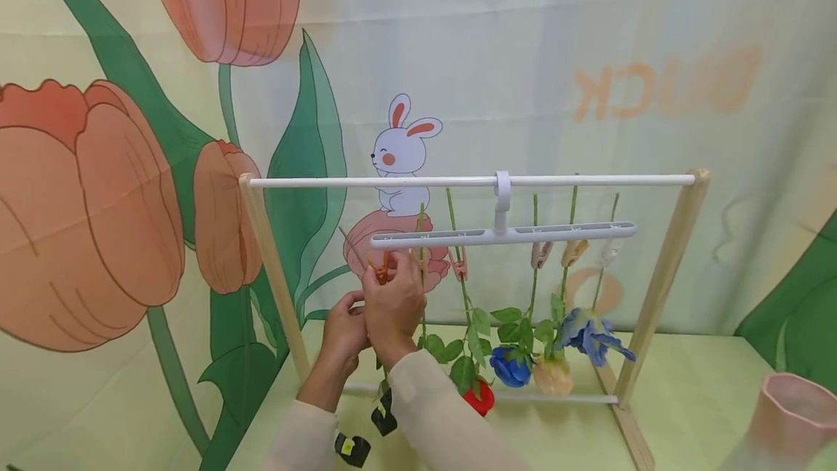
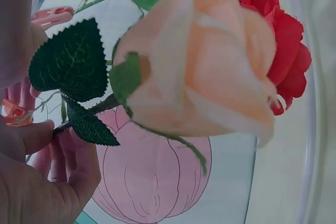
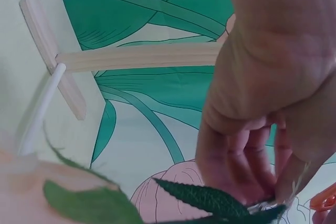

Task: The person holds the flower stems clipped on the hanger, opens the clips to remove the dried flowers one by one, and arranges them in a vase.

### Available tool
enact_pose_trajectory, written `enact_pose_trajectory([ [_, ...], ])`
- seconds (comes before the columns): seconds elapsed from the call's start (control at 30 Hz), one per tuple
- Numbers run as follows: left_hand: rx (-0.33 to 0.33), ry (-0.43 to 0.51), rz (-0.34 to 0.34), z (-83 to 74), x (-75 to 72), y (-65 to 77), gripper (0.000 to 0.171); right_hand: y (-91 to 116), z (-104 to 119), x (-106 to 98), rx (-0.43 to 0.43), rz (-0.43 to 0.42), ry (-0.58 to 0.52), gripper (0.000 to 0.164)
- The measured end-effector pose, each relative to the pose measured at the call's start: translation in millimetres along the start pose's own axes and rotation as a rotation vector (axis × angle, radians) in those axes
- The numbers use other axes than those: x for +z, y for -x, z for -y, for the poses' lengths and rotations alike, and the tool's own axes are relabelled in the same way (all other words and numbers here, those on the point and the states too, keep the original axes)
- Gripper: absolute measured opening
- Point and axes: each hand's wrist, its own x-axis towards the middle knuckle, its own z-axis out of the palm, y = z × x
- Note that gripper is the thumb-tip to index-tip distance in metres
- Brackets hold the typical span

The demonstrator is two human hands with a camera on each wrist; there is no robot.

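Note:
My left hand (image 1: 344, 333) pinches the dark stem (image 2: 102, 106) of a peach artificial rose (image 2: 210, 77) between thumb and fingers. The bloom hangs downward and fills much of the left wrist view. Just above, my right hand (image 1: 395, 304) grips an orange clip (image 1: 382, 272) under the left end of a white hanger (image 1: 451, 238). The stem's upper end shows beside that clip; whether the clip has closed round it cannot be told. In the head view my hands and sleeves hide the peach bloom.
The hanger hooks over the white rod of a wooden stand (image 1: 660, 289). Several clipped flowers hang from it, among them a red rose (image 1: 479, 398), a blue rose (image 1: 512, 366) and a blue-violet flower (image 1: 593, 335). A pink vase (image 1: 785, 420) stands at the lower right.

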Motion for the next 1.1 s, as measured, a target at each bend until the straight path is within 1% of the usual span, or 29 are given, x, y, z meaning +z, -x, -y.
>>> enact_pose_trajectory([
  [0.07,0.022,-0.02,-0.019,0.6,0.0,0.9,0.033,-0.1,-0.4,-1.2,-0.002,0.003,0.002,0.027],
  [0.27,0.144,-0.078,-0.093,2.5,0.8,3.9,0.031,-1.1,-2.3,-4.8,-0.011,0.018,0.018,0.029],
  [0.4,0.211,-0.119,-0.127,1.7,0.5,8.4,0.028,-0.3,-3.8,-7.6,-0.013,0.032,0.017,0.031],
  [0.53,0.264,-0.127,-0.139,-1.3,-0.6,12.3,0.026,0.3,-4.7,-10.9,-0.029,0.044,0.014,0.03],
  [0.67,0.287,-0.125,-0.125,-3.1,0.3,14.9,0.027,1.9,-4.5,-16.7,-0.038,0.045,0.015,0.03],
  [0.83,0.305,-0.148,-0.118,-2.3,0.8,17.5,0.025,3.7,-1.9,-30.0,-0.056,0.039,-0.014,0.027],
  [0.93,0.371,-0.193,-0.122,-4.2,0.8,19.8,0.023,1.3,0.0,-42.2,-0.093,0.037,-0.041,0.027],
  [1.1,0.504,-0.337,-0.139,-12.9,0.4,27.6,0.021,-5.1,-3.7,-67.9,-0.171,0.065,-0.039,0.025],
])
